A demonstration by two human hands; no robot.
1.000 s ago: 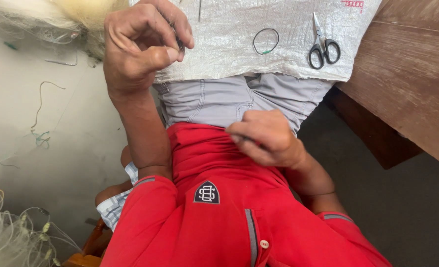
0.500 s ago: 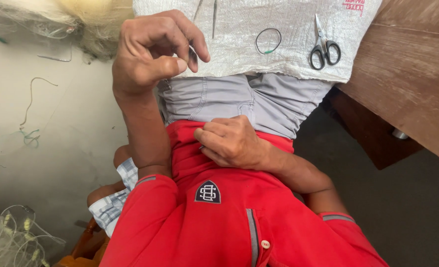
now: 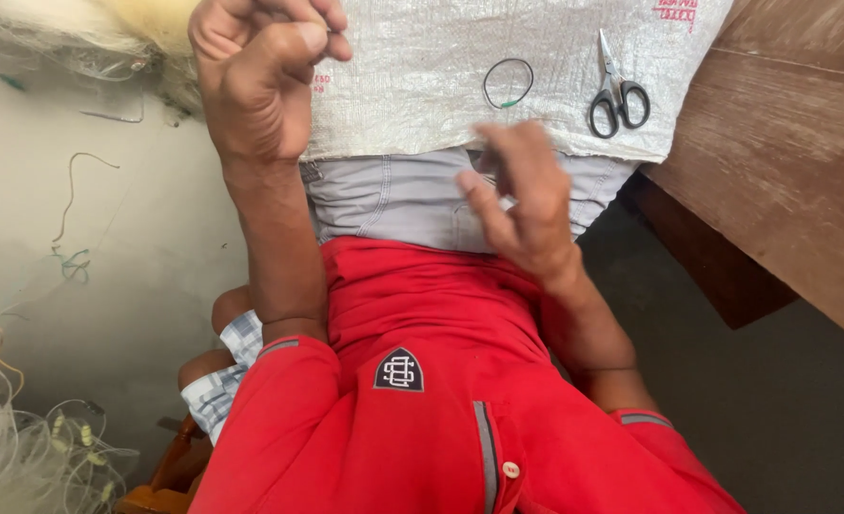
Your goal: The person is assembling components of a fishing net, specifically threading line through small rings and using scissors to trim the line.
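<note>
My left hand point(image 3: 255, 81) is raised at the upper left, fingers curled in and thumb pressed on the forefinger; nothing shows in the pinch. My right hand point(image 3: 522, 195) hovers blurred over my grey shorts point(image 3: 384, 195), fingers apart and empty, just below the edge of a white woven sack point(image 3: 422, 86) spread across my lap. On the sack lie a small black loop of cord point(image 3: 508, 83) with a green bit and small black-handled scissors point(image 3: 618, 95), both beyond my right hand.
A brown wooden table top point(image 3: 784, 171) fills the right side. Pale fibre point(image 3: 108, 29) is bunched at the top left, thin fishing net point(image 3: 22, 457) lies at the bottom left, and loose thread scraps point(image 3: 70, 262) are on the grey floor.
My right hand has lifted off my red shirt and moved up and right toward the sack, its fingers spreading. My left hand has closed tighter and stays raised.
</note>
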